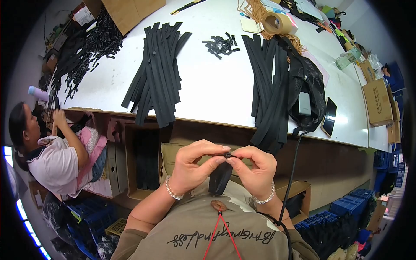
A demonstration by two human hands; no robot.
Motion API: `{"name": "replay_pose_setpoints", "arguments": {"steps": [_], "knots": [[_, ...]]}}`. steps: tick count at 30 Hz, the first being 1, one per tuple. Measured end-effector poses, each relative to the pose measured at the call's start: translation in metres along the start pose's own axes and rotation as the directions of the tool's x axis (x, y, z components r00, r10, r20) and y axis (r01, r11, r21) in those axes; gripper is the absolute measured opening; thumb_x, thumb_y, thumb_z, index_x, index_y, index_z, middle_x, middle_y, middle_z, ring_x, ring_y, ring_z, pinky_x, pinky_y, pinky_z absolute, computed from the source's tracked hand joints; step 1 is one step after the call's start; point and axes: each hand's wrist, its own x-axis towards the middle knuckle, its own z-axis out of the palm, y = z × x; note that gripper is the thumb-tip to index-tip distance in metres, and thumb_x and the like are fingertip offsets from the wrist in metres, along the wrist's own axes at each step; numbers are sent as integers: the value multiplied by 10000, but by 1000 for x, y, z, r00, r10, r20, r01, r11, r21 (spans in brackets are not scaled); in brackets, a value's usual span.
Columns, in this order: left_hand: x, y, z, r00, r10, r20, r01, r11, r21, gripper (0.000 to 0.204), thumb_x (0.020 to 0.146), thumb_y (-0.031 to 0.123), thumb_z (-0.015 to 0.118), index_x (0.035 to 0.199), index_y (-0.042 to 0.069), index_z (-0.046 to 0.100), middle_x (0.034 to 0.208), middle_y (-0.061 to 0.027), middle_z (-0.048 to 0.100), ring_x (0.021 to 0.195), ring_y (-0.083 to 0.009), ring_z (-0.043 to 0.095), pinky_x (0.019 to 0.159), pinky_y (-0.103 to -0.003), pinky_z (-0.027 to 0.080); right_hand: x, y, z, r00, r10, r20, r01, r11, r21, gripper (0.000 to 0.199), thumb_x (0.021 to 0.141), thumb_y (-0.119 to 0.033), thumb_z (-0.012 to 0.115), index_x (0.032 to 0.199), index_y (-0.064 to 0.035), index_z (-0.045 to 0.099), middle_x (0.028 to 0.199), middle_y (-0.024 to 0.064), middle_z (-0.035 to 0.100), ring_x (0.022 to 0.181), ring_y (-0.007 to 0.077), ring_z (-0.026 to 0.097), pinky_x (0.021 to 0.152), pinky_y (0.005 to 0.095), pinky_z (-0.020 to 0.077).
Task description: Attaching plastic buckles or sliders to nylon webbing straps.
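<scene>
- Left hand (193,167) and right hand (255,167) are pinching a small black slider (227,154) onto a black strap (219,177).
- Strap is hanging limp, looks light; the grip is clamping best at its top end.

A workshop: strap bundles (158,69) on a worktable (208,91), stacked cartons (379,102).

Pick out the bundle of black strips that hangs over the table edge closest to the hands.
The right-hand bundle of black strips: its ends droop over the edge just above the right hand; the middle bundle lies farther left.

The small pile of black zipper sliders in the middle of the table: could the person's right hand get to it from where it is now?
Probably not right away: the right hand is pinching a slider on a black strip, though the white table between looks bare up to the pile.
</scene>
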Motion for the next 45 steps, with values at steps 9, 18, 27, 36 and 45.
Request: {"name": "replay_pose_setpoints", "arguments": {"steps": [9, 18, 27, 36, 45], "knots": [[-2, 1, 2, 915, -371, 161, 401, 780, -481, 177, 876, 46, 588, 1037, -19, 618, 877, -74, 640, 721, -105, 579, 678, -233, 493, 1, 3, -1, 915, 311, 257, -402, 756, 516, 88, 884, -36, 576, 883, 43, 615, 803, 78, 661, 670, 79, 595, 600, 195, 486], [-5, -2, 2, 955, -278, 106, 297, 894, -336, 180, 903, 61, 564, 1054, -15, 624, 860, -44, 640, 750, -86, 588, 693, -222, 504, -5, 2, 4, 926, 327, 191, -378, 787, 487, 86, 884, -57, 586, 864, 23, 609, 750, 28, 626, 615, 36, 538, 546, 171, 447], [1, -23, 4, 895, -440, 77, 437, 828, -351, 232, 888, 35, 572, 1115, -9, 591, 857, -28, 639, 789, -67, 586, 750, -211, 491, -2, 39, 14, 879, 452, 153, -465, 740, 486, 104, 888, -77, 584, 844, 13, 613, 707, 12, 596, 586, 41, 521, 525, 173, 430], [16, -89, -1, 824, -566, 31, 547, 779, -307, 270, 852, 55, 630, 1104, -26, 574, 852, -26, 658, 784, -56, 599, 743, -201, 483, 2, 102, 30, 744, 650, 155, -576, 507, 641, 105, 874, -95, 611, 886, 9, 622, 698, 9, 592, 569, 64, 528, 537, 187, 437], [26, -95, -1, 733, -680, 2, 636, 685, -357, 180, 835, 85, 662, 987, -2, 620, 848, -41, 672, 744, -69, 607, 686, -196, 490, 8, 115, 35, 757, 652, 40, -547, 599, 584, 127, 851, -77, 640, 933, 20, 633, 728, 6, 615, 584, 56, 536, 521, 183, 430]]}}
